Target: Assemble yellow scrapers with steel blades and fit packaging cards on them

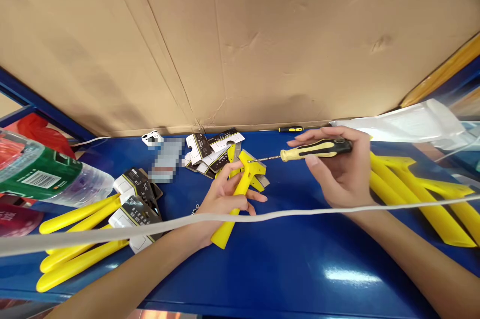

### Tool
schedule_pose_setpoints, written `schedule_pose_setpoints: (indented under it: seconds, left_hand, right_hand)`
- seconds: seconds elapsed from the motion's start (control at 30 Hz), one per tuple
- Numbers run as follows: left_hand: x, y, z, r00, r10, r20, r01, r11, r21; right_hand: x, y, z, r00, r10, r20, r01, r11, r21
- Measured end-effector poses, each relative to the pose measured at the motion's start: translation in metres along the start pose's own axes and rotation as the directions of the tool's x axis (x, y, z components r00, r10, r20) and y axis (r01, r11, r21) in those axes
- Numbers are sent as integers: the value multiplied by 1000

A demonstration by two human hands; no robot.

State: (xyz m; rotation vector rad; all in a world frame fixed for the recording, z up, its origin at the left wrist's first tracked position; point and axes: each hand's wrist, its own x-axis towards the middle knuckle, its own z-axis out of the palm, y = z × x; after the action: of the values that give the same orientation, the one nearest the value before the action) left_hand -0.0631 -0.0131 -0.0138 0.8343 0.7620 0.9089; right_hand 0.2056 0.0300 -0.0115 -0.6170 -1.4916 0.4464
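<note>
Brown cardboard (262, 44) forms a wall beyond the fingers of both hands, and a glossy blue tabletop (281, 269) spreads beneath them. The person's left hand (223, 201) has its fingers curled around a yellow plastic scraper handle with a T-shaped head (242, 186), gripping it midway, with the head tilted up past the index finger and the butt poking out below the palm. The right hand (347, 179) holds a cream-and-black screwdriver with a thin metal shaft (317, 150), its grip lying between the thumb and the extended fingers. The shaft points away from the right fingertips toward the left hand, and its tip appears to meet the yellow head just above the left index finger; whether it sits in a screw cannot be told.

Just beyond the left fingers lies a pile of black-and-white printed card sleeves (210, 151). Farther to their left, yellow-handled scrapers in printed cards (80, 254) lie near a clear plastic bottle with a green label (56, 174). A smaller yellow-and-black screwdriver (291, 129) rests beyond the right fingertips. More yellow plastic handles (423, 194) lie right of the right hand, and a white cord (277, 214) crosses in front of both wrists.
</note>
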Motion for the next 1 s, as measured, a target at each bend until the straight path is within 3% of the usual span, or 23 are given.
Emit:
schedule_pose_setpoints:
  seconds: [0.13,0.3,0.47,0.63,0.77,0.9,1.0]
  left_hand:
    - [3,-2,-1,1000,-14,-8,14,1000,-8]
    - [6,-6,-1,999,30,-36,-31,999,-30]
    - [8,-11,-5,999,41,-14,-42,998,-40]
    - [12,-17,-12,998,61,-5,-61,995,-82]
    - [15,-18,-11,999,36,8,-36,997,-70]
    - [14,-12,-5,995,-46,-90,39,996,-82]
    - [11,-4,2,985,-90,-149,72,990,-123]
  right_hand:
    - [-2,-6,4,997,69,31,-70,996,50]
    - [-2,-14,7,997,10,-72,-10,1000,2]
    - [-2,-14,7,995,-56,-88,50,996,-72]
    - [-3,-4,5,993,-7,-114,-7,993,-118]
    - [-4,-2,2,999,39,-37,-42,995,-85]
    - [-8,-4,4,991,65,116,-70,997,37]
    - [-7,0,11,995,41,93,-48,996,73]
